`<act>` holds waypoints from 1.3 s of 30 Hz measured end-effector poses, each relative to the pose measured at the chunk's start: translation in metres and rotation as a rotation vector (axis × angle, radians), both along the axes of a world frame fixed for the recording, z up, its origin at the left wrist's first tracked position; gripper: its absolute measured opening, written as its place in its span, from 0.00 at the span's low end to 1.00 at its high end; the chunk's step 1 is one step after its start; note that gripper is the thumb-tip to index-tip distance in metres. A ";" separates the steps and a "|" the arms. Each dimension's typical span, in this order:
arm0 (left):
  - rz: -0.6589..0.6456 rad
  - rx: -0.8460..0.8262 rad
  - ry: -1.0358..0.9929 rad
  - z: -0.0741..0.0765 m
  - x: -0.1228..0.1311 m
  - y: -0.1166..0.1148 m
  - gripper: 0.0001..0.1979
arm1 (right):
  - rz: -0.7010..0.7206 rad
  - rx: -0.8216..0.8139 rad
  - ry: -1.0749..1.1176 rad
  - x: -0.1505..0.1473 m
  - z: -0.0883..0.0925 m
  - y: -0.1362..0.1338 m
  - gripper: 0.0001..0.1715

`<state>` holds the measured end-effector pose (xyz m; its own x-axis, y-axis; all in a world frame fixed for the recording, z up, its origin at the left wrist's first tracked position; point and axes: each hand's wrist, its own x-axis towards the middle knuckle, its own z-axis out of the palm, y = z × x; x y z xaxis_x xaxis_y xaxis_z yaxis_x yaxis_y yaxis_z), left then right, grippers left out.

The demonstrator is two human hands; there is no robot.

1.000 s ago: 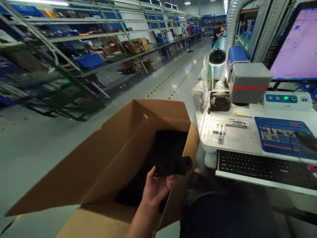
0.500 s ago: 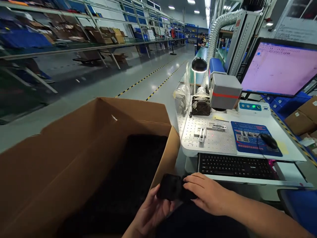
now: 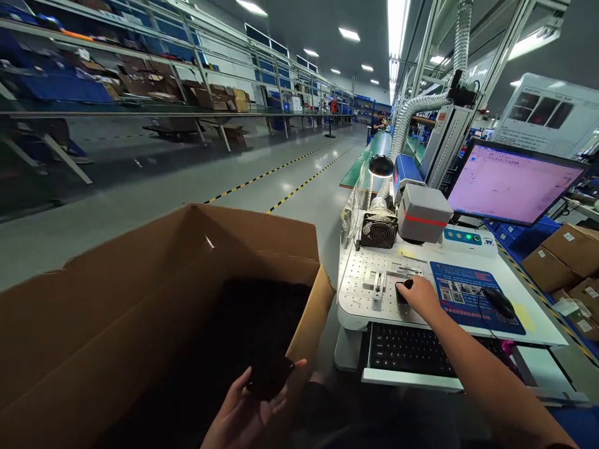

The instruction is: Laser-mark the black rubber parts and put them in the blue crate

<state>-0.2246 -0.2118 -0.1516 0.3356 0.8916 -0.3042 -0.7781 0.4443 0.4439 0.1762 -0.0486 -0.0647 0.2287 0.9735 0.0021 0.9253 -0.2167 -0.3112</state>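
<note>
My left hand (image 3: 248, 411) grips a dark, roughly square black part (image 3: 270, 378) between thumb and fingers, above the near right side of a big cardboard box (image 3: 253, 227). Dark contents fill the bottom of that box, too dim to make out. Over the perforated metal plate (image 3: 353, 280), my right hand (image 3: 422, 298) has its fingers closed on another small black part (image 3: 401, 293), partly covered by the hand. Just left of it sits a small metal stop (image 3: 377, 285) fixed on the plate. A grey machine head with a red stripe (image 3: 425, 213) hangs behind the right hand.
A blue mat (image 3: 456, 284) with a black mouse (image 3: 498, 303) lies right of the plate. The keyboard (image 3: 412, 352) is on a pull-out tray below. A monitor (image 3: 515, 181) stands behind, and a round fan (image 3: 379, 231) sits at the plate's back left.
My hands have moved apart. The right one has carried a black part up and right onto the plate area; the left has moved left over the box with the other. The view has tilted upward.
</note>
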 end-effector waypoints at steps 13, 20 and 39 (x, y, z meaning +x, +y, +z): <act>-0.255 0.260 0.339 -0.014 0.012 0.002 0.27 | 0.085 0.039 0.117 0.002 -0.025 0.034 0.29; -0.261 0.200 0.333 -0.016 0.001 0.005 0.25 | 0.101 0.139 0.196 0.008 -0.047 0.034 0.35; -0.163 0.184 0.257 -0.018 0.000 0.001 0.15 | -0.018 0.232 0.296 0.010 -0.081 0.019 0.43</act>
<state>-0.2245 -0.2108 -0.1697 0.4117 0.8802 -0.2362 -0.5562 0.4480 0.6999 0.1861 -0.0296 -0.1452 0.2699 0.9506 0.1532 0.7843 -0.1247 -0.6077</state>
